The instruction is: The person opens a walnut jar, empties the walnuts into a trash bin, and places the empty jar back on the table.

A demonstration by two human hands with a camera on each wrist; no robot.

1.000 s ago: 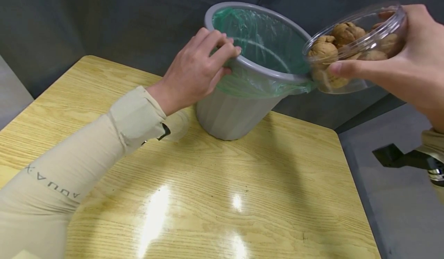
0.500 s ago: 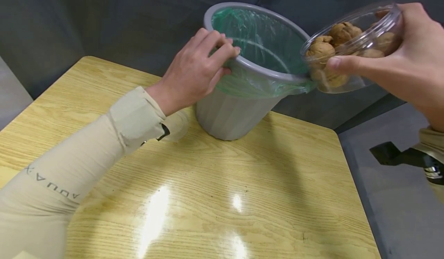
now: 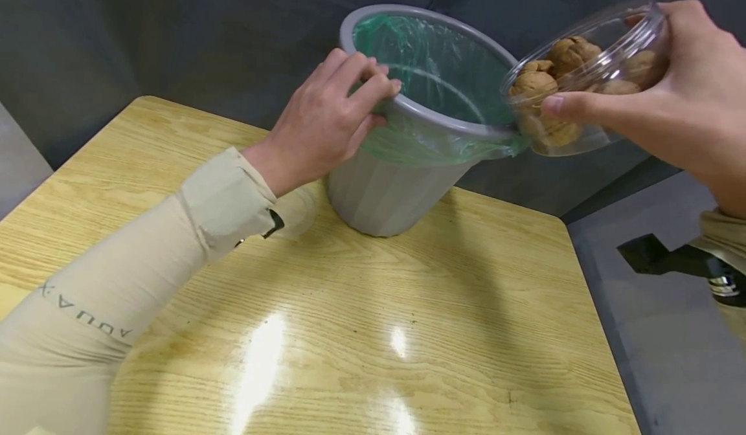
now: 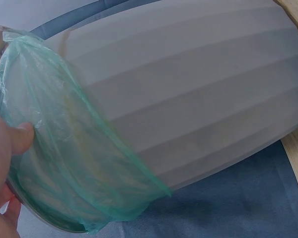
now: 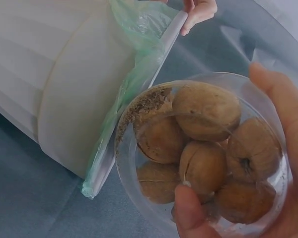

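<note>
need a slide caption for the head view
Left hand grips a lined bin's rim; right hand tilts a tub of walnuts beside it.

The head view looks down across the counter (image 3: 408, 305); both wrist views sit close, sharing the lined waste bin (image 3: 402, 182) (image 4: 188, 94) (image 5: 54, 79).

Tilted clear tub (image 3: 585, 76) of walnuts (image 5: 206, 144) against rim of green-lined grey bin (image 3: 396, 189).

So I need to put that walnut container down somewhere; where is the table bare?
The wooden table is bare in front of the grey bin, out to its right edge. The far side is crowded: the left hand grips the bin's rim, and the right hand holds the walnut container against it.
</note>
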